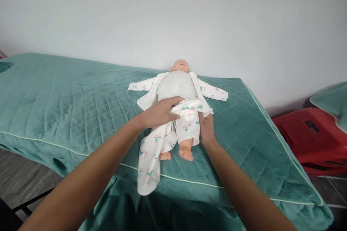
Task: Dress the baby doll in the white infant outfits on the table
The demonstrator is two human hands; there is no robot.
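Observation:
A baby doll [177, 85] lies on its back on the bed, head toward the wall. Printed white baby clothes [187, 124] are on it, spread open over the grey-white torso, with both sleeves stretched sideways. Cloth is bunched at the doll's waist. My left hand [159, 113] has its thumb and fingers around the left side of that bunch. On the other side, my right hand [207, 128] grips the cloth beside the doll's hip, its fingers partly hidden. A loose printed length [149, 166] of the clothes hangs over the bed's front edge. Both bare feet of the doll show.
The bed has a green quilted cover [81, 104] with pale piping along its edges. Behind it rises a white wall [173, 25]. To the right stands a red plastic object [311, 137], partly under green cloth.

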